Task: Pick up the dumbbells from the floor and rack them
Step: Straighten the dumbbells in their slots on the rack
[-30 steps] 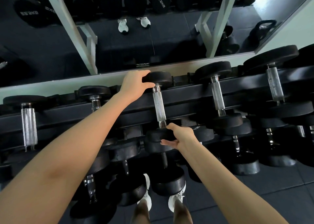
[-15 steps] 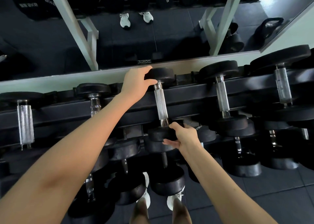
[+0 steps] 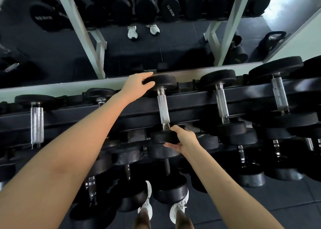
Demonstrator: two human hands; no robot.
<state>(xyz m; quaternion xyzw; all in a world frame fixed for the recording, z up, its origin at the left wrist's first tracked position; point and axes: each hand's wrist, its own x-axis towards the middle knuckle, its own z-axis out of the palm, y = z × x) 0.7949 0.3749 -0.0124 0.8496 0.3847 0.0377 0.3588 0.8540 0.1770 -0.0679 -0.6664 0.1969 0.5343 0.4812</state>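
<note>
Dumbbell [image 3: 163, 107]: lies across the top rails of the rack [image 3: 191, 100], handle running near to far, between a racked dumbbell on the left and another on the right.
Left hand [image 3: 137, 86]: curled over the far weight head, fingers on its rim.
Right hand [image 3: 184, 140]: wrapped around the near weight head, thumb on top by the handle's collar, fingers underneath.
Step in hand: seating the dumbbell, judging by both heads sitting over the rails.
Doing it well: keep both heads level and square to the rails; check that neither end rocks before loosening the grip.
Fingers: slide the right-hand fingers out from under the near head rather than letting weight settle on them.
Spacing: centre it in the gap, clear of the neighbours.
</note>
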